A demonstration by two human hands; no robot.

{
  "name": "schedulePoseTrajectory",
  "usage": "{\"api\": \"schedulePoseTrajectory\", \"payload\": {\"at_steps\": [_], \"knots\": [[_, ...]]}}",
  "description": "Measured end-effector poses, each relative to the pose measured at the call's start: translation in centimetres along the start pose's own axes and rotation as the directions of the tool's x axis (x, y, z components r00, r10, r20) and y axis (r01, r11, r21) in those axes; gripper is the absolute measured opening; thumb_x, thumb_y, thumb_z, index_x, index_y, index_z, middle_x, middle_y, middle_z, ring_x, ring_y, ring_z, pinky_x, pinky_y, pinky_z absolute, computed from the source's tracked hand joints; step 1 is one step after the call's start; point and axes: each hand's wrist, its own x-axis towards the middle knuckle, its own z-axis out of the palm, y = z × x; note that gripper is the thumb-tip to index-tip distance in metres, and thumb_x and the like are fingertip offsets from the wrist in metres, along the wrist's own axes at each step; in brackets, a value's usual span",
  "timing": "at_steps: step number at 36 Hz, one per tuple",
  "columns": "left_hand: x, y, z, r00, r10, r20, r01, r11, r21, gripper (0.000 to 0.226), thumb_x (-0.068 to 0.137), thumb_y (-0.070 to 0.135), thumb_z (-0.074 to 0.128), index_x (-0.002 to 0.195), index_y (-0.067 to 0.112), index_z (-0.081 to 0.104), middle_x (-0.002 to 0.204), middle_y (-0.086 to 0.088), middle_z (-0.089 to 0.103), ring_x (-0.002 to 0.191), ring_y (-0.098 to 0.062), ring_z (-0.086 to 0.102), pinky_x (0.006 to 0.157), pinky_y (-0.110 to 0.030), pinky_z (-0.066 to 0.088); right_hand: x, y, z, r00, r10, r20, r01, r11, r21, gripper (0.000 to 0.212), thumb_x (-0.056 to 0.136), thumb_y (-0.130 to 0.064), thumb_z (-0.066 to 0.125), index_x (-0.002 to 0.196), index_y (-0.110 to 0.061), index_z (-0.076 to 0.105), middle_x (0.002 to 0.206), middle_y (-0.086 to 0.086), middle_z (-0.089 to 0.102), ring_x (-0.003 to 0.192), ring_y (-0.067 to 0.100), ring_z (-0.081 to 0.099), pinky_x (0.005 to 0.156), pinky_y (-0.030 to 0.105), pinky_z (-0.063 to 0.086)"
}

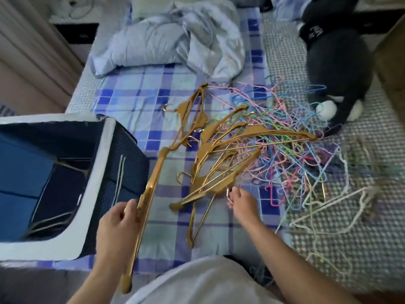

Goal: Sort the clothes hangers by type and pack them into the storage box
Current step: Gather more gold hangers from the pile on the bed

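The gold hangers (221, 150) lay fanned across the checked bedsheet (135, 99), the tangle of coloured wire hangers (291, 150) just beside them, so the sorting looked under way. The left hand (119, 224) gripped a gathered gold stack (149, 194) near the storage box (92, 183), while the right hand (240, 201) pinched a hook at the fan's near edge. I'd judge the next move called for lifting that hanger free onto the stack.

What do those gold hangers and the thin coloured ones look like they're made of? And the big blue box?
Gold hangers: probably plastic or metal with a satin gold finish; flat, broad shoulders, soft sheen. The left hand holds a bunch of them.
Thin coloured hangers: likely wire in a pastel coating; thin, bent, tangled strands.
Storage box: seemingly fabric, navy with pale trim; its wall looks woven and soft.
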Motion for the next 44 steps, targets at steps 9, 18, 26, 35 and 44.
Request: {"api": "schedulePoseTrajectory", "payload": {"at_steps": [9, 18, 26, 35, 44], "knots": [[0.1, 6.9, 0.6, 0.96, 0.194, 0.202, -0.149, 0.964, -0.219, 0.028, 0.105, 0.025, 0.05, 0.088, 0.015, 0.07, 0.077, -0.002, 0.071, 0.07, -0.013, 0.063, 0.062, -0.026, 0.04, -8.2, -5.0, -8.7, 0.787, -0.596, -0.161, 0.505, 0.771, -0.389, 0.051, 0.102, -0.053, 0.034, 0.088, -0.013, 0.062, 0.076, -0.008, 0.056, 0.067, 0.018, 0.054, 0.059, 0.033, 0.032], [-2.2, 10.2, 3.2, 0.822, 0.371, 0.431, -0.275, 0.923, -0.269, 0.006, 0.101, 0.018, 0.057, 0.095, 0.018, 0.06, 0.082, 0.0, 0.063, 0.075, -0.019, 0.061, 0.075, -0.034, 0.048, -13.9, -12.7, -9.4, 0.618, -0.783, -0.07, 0.701, 0.589, -0.402, 0.047, 0.099, -0.053, 0.03, 0.086, -0.019, 0.059, 0.079, -0.009, 0.057, 0.072, 0.018, 0.054, 0.066, 0.042, 0.047], [-3.2, 9.2, 3.7, 0.835, 0.349, 0.426, -0.247, 0.929, -0.277, 0.02, 0.091, 0.032, 0.074, 0.1, 0.026, 0.058, 0.089, 0.002, 0.068, 0.081, -0.013, 0.066, 0.074, -0.031, 0.051, -14.6, -14.1, -7.9, 0.638, -0.741, -0.21, 0.703, 0.672, -0.234, 0.062, 0.096, -0.063, 0.026, 0.087, -0.014, 0.063, 0.079, -0.002, 0.067, 0.077, 0.022, 0.065, 0.069, 0.045, 0.054], [-3.1, 8.0, 3.8, 0.838, 0.37, 0.402, -0.252, 0.915, -0.317, 0.014, 0.089, 0.019, 0.077, 0.089, 0.021, 0.063, 0.068, 0.02, 0.066, 0.064, 0.003, 0.062, 0.059, -0.01, 0.044, -14.6, -15.8, -7.7, 0.712, -0.656, -0.249, 0.648, 0.751, -0.125, 0.038, 0.105, -0.037, 0.042, 0.078, -0.02, 0.061, 0.076, -0.008, 0.069, 0.076, 0.011, 0.068, 0.074, 0.04, 0.056], [-3.0, 7.6, 4.8, 0.871, 0.323, 0.37, -0.237, 0.936, -0.261, 0.011, 0.09, 0.025, 0.076, 0.088, 0.02, 0.066, 0.07, 0.001, 0.066, 0.06, -0.001, 0.061, 0.061, -0.02, 0.047, -13.4, -16.8, -7.7, 0.905, -0.386, -0.179, 0.41, 0.903, 0.13, 0.046, 0.106, -0.039, 0.044, 0.073, -0.014, 0.066, 0.075, 0.003, 0.074, 0.075, 0.022, 0.073, 0.074, 0.05, 0.06]]}}
